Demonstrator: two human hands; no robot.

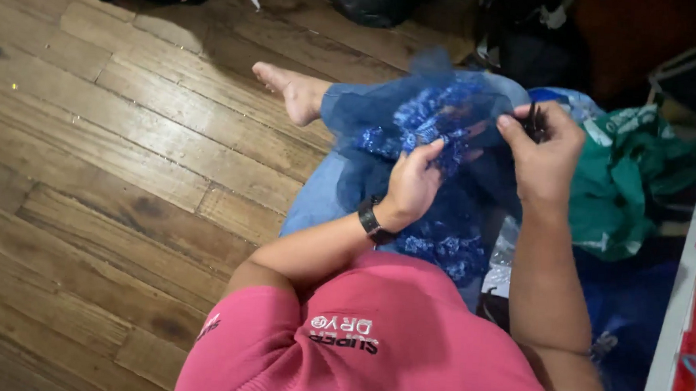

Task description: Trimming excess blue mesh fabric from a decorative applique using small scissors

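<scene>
A blue sheer fabric with shiny sequin patches point(423, 120) lies bunched over my lap. My left hand point(414, 179), with a black band on the wrist, pinches the fabric near its sequinned middle. My right hand point(545, 150) is raised beside it, fingers closed on a small dark object point(535, 122) at the fabric's right edge; I cannot tell what that object is. Part of the fabric hangs down between my arms point(448, 252).
Wooden plank floor point(112, 151) spreads to the left, with my bare foot point(290, 89) resting on it. Green cloth point(627, 178) is piled at the right. A black bag point(370, 0) lies at the top. A white surface edge point(674, 332) with pink items runs along the right.
</scene>
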